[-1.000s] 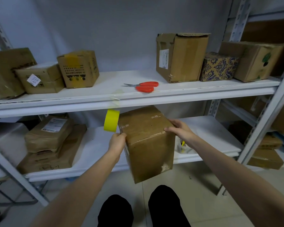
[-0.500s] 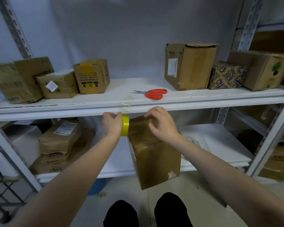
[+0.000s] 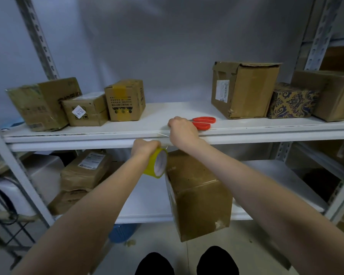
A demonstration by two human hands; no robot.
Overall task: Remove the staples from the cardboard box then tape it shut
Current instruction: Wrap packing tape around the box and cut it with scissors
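A tall brown cardboard box (image 3: 197,193) hangs in front of the lower shelf, under my right forearm; what holds it up is hidden. My left hand (image 3: 145,148) grips a yellow roll of clear tape (image 3: 156,163) just left of the box's top. A thin strand of tape (image 3: 163,134) runs up from the roll towards my right hand. My right hand (image 3: 184,131) is on the upper shelf (image 3: 127,133), fingers curled over the blades of the red-handled scissors (image 3: 204,123). The handles lie flat on the shelf.
Several cardboard boxes stand on the upper shelf: three at the left (image 3: 125,100), a large one (image 3: 244,90) and a patterned one (image 3: 290,101) at the right. Wrapped parcels (image 3: 83,171) lie on the lower shelf (image 3: 147,213). A blue basket (image 3: 121,232) sits on the floor.
My right hand left the box's top and went up to the scissors on the upper shelf. My left hand stayed beside the box, and the roll it holds has turned to show its core.
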